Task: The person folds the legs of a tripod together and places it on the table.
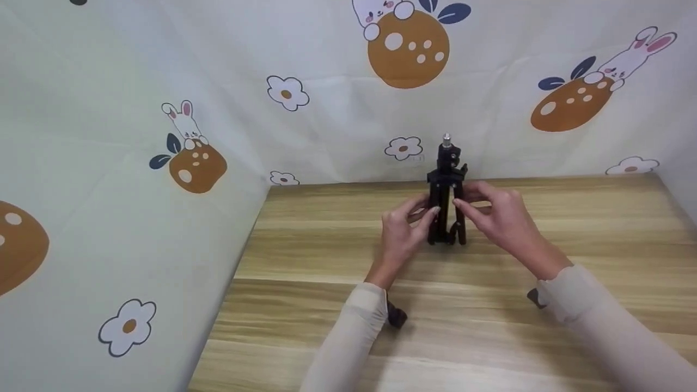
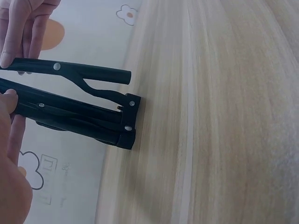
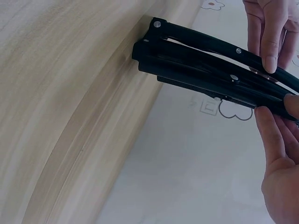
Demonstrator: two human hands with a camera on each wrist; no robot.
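A small black tripod stand (image 1: 447,178) with a silver screw tip stands upright near the back of the table, its legs mostly folded in. My left hand (image 1: 400,231) pinches the left leg between thumb and fingers. On the other side my right hand (image 1: 506,218) pinches the right leg (image 2: 100,73), which angles slightly away from the centre. A curved brace (image 2: 93,89) joins that leg to the lower bracket (image 2: 132,119). In the right wrist view, the thumb of the left hand (image 3: 273,32) lies along a leg, and the right hand (image 3: 282,154) grips from below.
The wood-grain table (image 1: 305,316) runs up to a pale cloth (image 1: 337,125) printed with rabbits, oranges and flowers, close behind the tripod stand. Another cloth wall (image 1: 109,228) borders the left side. Dark pieces (image 1: 396,316) show beneath the sleeves at the wrists.
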